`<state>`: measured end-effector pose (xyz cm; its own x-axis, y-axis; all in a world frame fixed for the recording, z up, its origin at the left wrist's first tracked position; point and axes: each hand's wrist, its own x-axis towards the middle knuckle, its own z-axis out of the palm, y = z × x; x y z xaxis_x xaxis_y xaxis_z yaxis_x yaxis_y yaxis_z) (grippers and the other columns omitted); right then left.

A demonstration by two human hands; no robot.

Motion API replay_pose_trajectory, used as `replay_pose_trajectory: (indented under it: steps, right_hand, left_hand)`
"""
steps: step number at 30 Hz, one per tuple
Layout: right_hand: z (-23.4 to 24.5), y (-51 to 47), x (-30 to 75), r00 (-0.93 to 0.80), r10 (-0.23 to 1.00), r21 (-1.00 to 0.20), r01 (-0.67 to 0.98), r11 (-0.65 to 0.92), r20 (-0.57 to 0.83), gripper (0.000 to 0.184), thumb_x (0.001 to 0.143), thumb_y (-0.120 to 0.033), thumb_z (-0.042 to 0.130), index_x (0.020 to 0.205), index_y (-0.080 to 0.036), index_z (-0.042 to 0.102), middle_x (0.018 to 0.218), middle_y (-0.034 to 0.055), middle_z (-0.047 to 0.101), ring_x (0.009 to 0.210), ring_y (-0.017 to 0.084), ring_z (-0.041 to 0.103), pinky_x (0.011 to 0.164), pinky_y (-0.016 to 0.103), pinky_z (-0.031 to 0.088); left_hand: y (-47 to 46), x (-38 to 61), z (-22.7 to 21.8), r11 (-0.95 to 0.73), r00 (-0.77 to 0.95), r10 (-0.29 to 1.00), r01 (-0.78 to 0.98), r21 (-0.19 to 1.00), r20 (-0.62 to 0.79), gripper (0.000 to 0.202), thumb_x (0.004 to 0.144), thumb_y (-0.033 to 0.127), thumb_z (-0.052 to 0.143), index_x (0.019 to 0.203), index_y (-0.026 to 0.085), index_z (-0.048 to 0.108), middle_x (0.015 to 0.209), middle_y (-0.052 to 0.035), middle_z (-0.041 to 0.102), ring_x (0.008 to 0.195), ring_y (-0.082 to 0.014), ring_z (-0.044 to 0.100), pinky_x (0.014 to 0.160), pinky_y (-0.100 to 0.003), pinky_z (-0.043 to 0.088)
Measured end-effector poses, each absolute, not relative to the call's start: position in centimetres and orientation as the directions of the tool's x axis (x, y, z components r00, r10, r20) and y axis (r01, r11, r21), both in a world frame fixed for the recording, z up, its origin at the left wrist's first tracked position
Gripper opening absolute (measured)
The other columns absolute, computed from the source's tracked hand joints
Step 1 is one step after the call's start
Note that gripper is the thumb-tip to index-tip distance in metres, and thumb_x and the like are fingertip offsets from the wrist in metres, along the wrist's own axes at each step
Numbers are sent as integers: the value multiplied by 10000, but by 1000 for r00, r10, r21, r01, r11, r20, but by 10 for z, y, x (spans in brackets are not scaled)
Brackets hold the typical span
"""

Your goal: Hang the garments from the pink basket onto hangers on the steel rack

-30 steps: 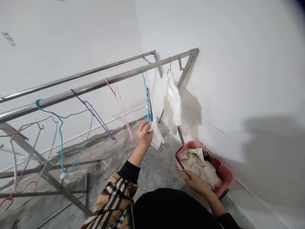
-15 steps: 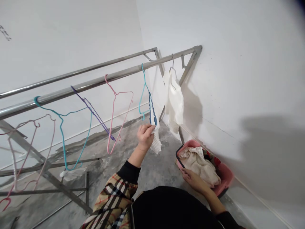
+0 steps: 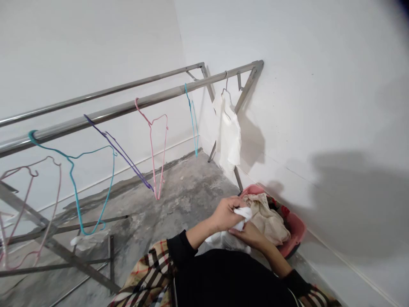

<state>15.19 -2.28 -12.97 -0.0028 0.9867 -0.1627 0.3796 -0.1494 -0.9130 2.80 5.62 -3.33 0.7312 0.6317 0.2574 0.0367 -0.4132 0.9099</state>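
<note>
The left grip (image 3: 225, 215) and the right grip (image 3: 251, 235) meet low in the head view, both closed on a bunched white cloth (image 3: 241, 214). The cloth sits between them, with the left grip curled over it from above and the right grip under it. More white fabric (image 3: 227, 241) sags below the hands, though I cannot tell if it is the same piece. The bunch has no clear long axis, but the sagging part runs roughly sideways across the person's black top (image 3: 223, 277). The right grip is nearer the one pink plastic basket (image 3: 295, 228), and a heap of beige laundry (image 3: 266, 219) rises in it, just beside that hand.

Up and to the left of the hands, well apart from them, run two stainless steel rails (image 3: 159, 94). The nearer rail carries five hangers: one teal (image 3: 74, 181), one purple (image 3: 123, 162), one pink (image 3: 152, 149), one light blue (image 3: 192, 123) and one bare metal (image 3: 225, 90). The metal hanger bears the one white garment (image 3: 228, 136). At least two pale pink hangers (image 3: 57, 192) hang further left, above the concrete floor (image 3: 182, 200).
</note>
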Motion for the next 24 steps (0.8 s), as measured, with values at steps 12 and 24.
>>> replay_pose_trajectory:
  steps: [12, 24]
  right_hand:
    - [-35, -72, 273, 566, 822, -808, 516, -284, 72, 472, 636, -348, 554, 1070, -183, 642, 966, 106, 733, 896, 287, 676, 780, 363, 533]
    - [-94, -23, 322, 441, 873, -424, 763, -488, -209, 647, 696, -275, 614, 1314, -103, 533, 1232, 200, 624, 1118, 320, 604, 930, 397, 473]
  left_hand:
    - [62, 9, -21, -422, 692, 687, 131, 897, 222, 336, 752, 366, 720, 1054, 222, 690, 921, -55, 706, 792, -167, 625, 741, -289, 505]
    - [68, 5, -35, -402, 675, 711, 160, 902, 197, 236, 802, 312, 648, 1007, 208, 704, 810, -39, 701, 743, -160, 628, 711, -291, 503]
